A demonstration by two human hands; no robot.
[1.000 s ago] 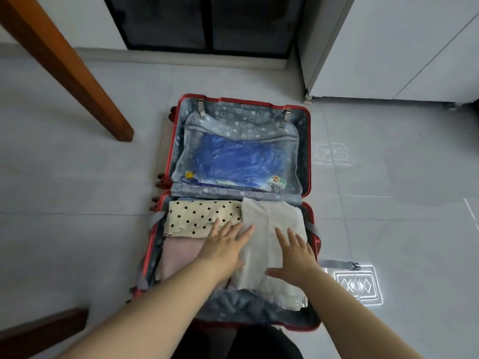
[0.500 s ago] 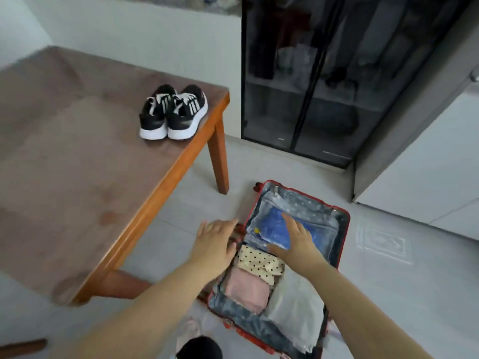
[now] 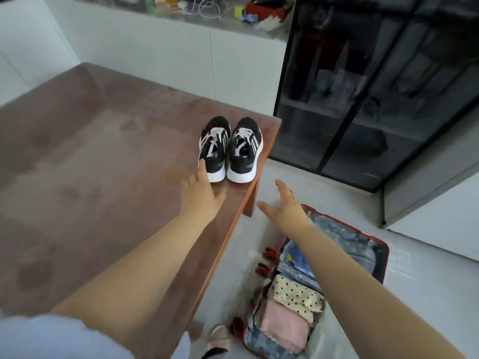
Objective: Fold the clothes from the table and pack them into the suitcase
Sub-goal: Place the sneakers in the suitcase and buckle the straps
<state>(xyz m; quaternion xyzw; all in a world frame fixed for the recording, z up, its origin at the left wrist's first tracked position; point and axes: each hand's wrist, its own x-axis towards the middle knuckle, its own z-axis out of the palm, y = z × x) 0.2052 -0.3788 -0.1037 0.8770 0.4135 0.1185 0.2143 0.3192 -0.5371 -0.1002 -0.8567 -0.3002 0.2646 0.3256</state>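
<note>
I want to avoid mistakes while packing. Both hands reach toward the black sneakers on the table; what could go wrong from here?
1. The sneakers stand close to the corner of the table, so a clumsy push from the left hand or right hand might knock one to the floor.
2. The suitcase already holds the polka-dot garment and the pink garment; shoes laid on top could soil or crumple them.

Soft even daylight, motion-blurred, wide-angle edges.

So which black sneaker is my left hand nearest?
The black white-striped sneaker farther from the edge of the brown table: the left hand is at its heel, the other sneaker beyond.
</note>
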